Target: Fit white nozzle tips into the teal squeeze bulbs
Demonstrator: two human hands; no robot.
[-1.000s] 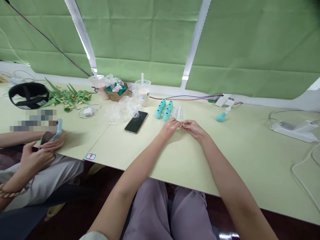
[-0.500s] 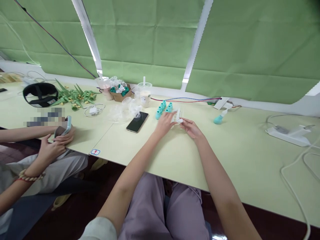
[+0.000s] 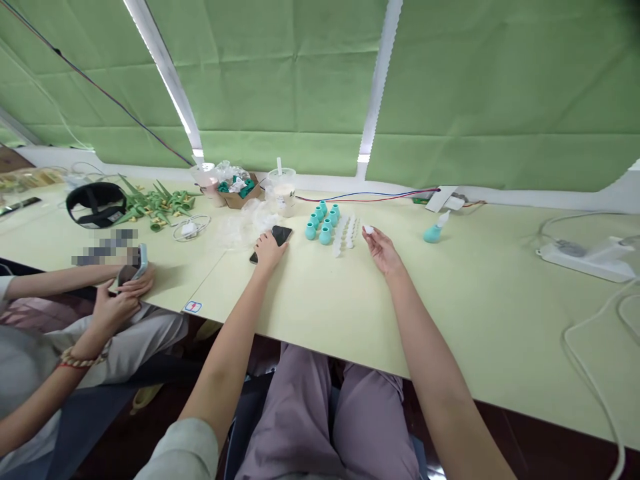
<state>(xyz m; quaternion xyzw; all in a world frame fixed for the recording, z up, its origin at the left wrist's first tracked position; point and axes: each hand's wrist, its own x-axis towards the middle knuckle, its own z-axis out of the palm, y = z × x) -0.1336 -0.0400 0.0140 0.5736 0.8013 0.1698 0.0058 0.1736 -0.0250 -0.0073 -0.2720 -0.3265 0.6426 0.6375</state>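
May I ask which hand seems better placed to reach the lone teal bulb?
Probably the right hand: nearer the bulb, though holding a white piece; the left hand touches the phone.

Evenly bright, light between green blinds [image 3: 295,87], soft shadows, stretched edges

place: likely a workroom or workshop
table [image 3: 320,300]: long, shared
teal bulbs [image 3: 325,236]: rows, frame centre
power strip [image 3: 595,267]: right edge
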